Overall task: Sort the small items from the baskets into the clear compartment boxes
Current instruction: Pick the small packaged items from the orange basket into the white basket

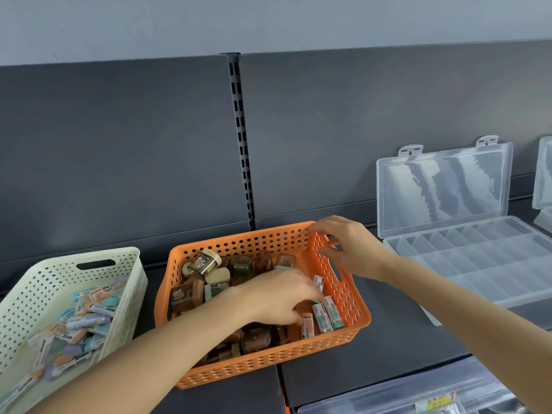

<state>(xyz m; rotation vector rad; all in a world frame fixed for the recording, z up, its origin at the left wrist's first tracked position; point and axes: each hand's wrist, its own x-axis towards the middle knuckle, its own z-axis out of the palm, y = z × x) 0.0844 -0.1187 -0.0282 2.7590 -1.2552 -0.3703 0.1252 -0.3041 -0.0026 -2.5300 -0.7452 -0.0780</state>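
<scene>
Dark grey shelving against a pale grey wall, with a slotted upright at the centre of the back panel. Dark shelf below, carrying all items noted.

Orange basket at centre of shelf, perforated on all sides. Filled with mixed small items: brown and amber blocks across the far and near parts, sleeved erasers standing in a short row against the right wall.

Cream basket just left of the orange basket, separated by a narrow gap. Loaded with a loose heap of pastel erasers.

Clear compartment box on the shelf right of the orange basket, not touching it, with lid raised upright against the back panel. Second clear box further right, cut off by the frame edge. Third clear container at near right, below the shelf edge; contents too blurred to identify.

Left hand down inside the orange basket, over its right half, blurred. Fingers bent downward among the items, thumb tip beside a peach-sleeved eraser. Pinching or not: cannot tell.

Right hand at the far right corner of the orange basket. Fingers spread and lightly bent, tips touching the rim. Nothing held.
</scene>
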